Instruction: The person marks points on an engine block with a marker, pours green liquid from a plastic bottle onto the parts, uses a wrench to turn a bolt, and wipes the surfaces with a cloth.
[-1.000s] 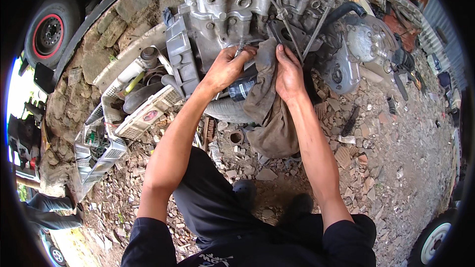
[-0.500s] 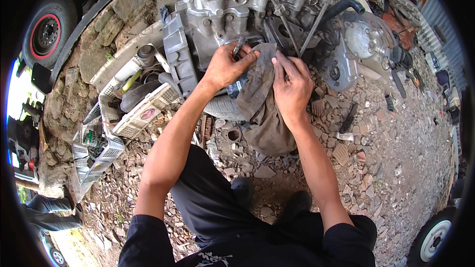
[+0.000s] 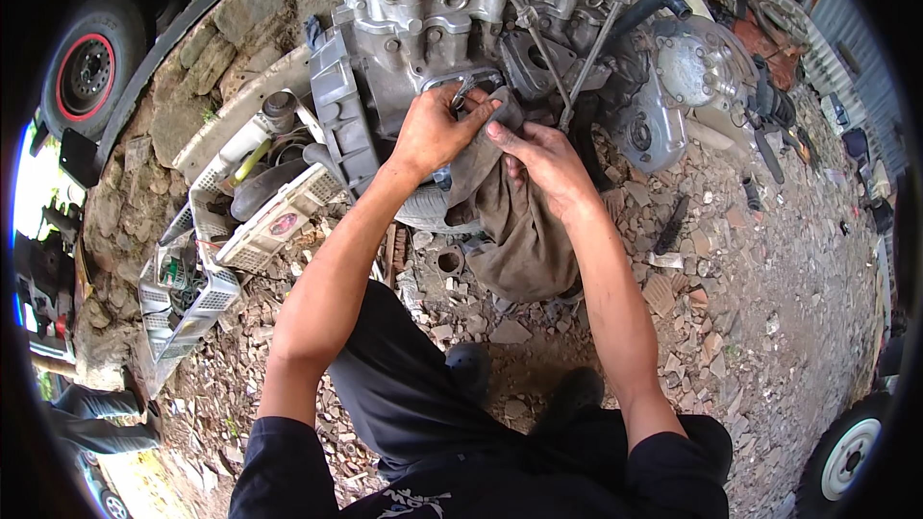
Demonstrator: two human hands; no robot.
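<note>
My left hand (image 3: 435,135) is closed round a small grey metal part (image 3: 464,88), whose end sticks out above the fingers; its kind I cannot make out. A grimy brown rag (image 3: 519,240) hangs down from between both hands. My right hand (image 3: 543,161) pinches the upper part of the rag, thumb on top and fingers curled beneath, close to the left fingertips. Just beyond the hands stands a large grey metal engine (image 3: 409,14). Behind the rag, a tyre (image 3: 435,209) lies low, partly covered.
Broken white plastic crates (image 3: 279,216) with parts lean at the left, beside a stone wall (image 3: 207,67). A round metal cover (image 3: 687,72) sits right of the engine. Rubble (image 3: 673,298) covers the ground. A red-rimmed wheel (image 3: 88,72) is far left; another person's legs (image 3: 101,418) show lower left.
My right hand has moved slightly left and turned inward, its fingers now curled under the rag. The rag's top has folded over toward the metal part. My left hand stays nearly in place.
</note>
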